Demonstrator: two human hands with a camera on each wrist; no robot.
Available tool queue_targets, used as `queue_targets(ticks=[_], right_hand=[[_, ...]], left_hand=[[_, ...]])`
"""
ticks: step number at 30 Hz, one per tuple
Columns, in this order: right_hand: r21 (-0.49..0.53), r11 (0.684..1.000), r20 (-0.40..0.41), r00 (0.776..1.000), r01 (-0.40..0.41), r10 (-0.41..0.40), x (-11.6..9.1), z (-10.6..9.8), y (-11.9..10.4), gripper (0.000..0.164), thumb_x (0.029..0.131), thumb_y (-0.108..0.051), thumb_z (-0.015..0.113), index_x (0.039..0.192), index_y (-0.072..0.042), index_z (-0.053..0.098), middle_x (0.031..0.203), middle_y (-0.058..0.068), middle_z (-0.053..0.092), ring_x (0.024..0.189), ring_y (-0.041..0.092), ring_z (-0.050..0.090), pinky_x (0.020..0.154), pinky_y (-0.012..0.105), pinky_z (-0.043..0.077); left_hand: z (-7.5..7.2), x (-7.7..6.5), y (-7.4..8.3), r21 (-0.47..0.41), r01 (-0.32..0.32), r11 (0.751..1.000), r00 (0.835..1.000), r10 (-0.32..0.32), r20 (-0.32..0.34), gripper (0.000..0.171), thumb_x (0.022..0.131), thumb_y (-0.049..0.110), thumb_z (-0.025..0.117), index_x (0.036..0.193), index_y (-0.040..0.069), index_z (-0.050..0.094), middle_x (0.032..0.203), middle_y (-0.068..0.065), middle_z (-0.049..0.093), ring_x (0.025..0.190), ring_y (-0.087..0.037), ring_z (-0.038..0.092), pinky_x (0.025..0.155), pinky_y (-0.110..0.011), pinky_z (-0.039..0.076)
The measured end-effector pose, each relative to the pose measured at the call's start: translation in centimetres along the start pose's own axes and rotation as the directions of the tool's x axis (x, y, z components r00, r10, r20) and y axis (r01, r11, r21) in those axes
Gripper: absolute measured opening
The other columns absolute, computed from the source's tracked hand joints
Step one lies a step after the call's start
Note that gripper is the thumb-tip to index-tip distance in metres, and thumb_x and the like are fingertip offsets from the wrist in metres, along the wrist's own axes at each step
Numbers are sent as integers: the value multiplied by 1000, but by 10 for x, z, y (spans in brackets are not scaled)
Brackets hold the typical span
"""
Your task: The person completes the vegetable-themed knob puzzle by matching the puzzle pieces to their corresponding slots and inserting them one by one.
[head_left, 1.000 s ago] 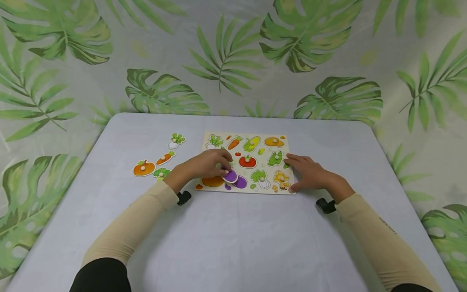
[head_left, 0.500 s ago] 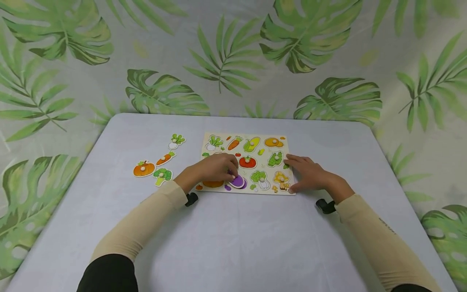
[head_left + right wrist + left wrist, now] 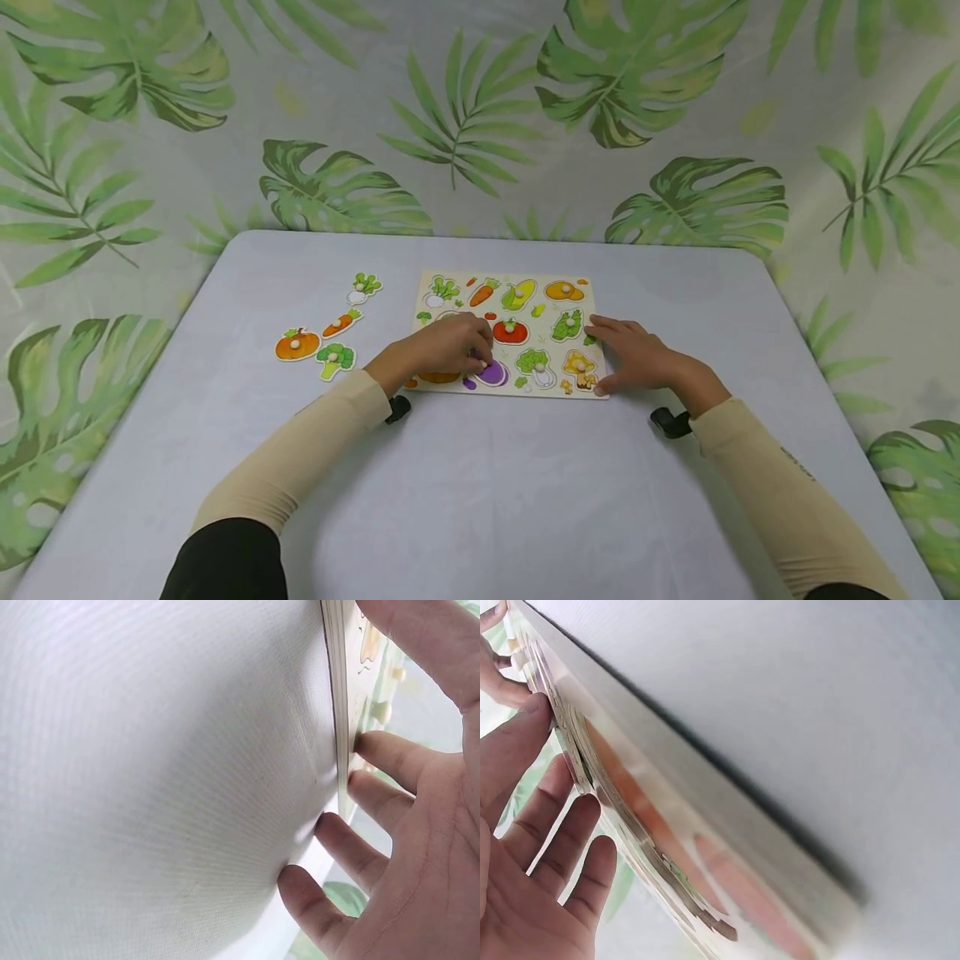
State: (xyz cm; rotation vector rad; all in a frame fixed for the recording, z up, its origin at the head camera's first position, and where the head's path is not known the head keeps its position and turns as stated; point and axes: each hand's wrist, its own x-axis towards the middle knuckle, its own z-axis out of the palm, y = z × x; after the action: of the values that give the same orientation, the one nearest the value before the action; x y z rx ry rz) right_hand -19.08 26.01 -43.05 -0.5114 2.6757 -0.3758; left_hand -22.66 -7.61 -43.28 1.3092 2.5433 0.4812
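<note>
In the head view, my left hand (image 3: 452, 343) is over the lower middle of a wooden vegetable puzzle board (image 3: 542, 332). Thumb and fingertips pinch a purple eggplant puzzle piece (image 3: 492, 373) by its top end, over the matching purple eggplant picture, a rim of which shows at its right. The left wrist view has the thumb (image 3: 534, 712) and fingers close along the board's face, with the lower fingers spread. My right hand (image 3: 637, 357) rests on the board's right edge, fingers extended; the right wrist view shows its fingertips (image 3: 367, 742) at that edge.
Left of the board lie several loose knobbed pieces: a white radish (image 3: 363, 287), a carrot (image 3: 342, 322), a pumpkin (image 3: 297, 344) and a broccoli (image 3: 335, 361). Knobbed pieces such as the tomato (image 3: 511, 332) sit in the board. A white cloth (image 3: 495, 492) covers the table.
My left hand has shifted right with the eggplant piece, which now covers most of its picture on the board. The right hand has stayed at the board's edge.
</note>
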Motion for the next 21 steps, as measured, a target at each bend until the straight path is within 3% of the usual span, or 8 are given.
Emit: queue_targets(ticks=[15,21], right_hand=[[4,1000,6,1000,-5,5,0,-2,-1,97,77,-40,84,154,-10,34,166,15,19,147,48,20,111,75,25],[4,1000,5,1000,-9,9,0,0,-1,97,77,-40,84,154,-10,34,166,15,19,147,48,20,112,74,25]], left_hand=[[4,2,-1,-28,-46,999,999,45,-21,11,89,20,75,97,16,81,109,-1,67,103,-17,56,93,-32,50],[4,2,1,-36,-32,999,999,31,-12,12,89,20,75,98,16,81,109,0,67,101,-17,55,90,-31,49]])
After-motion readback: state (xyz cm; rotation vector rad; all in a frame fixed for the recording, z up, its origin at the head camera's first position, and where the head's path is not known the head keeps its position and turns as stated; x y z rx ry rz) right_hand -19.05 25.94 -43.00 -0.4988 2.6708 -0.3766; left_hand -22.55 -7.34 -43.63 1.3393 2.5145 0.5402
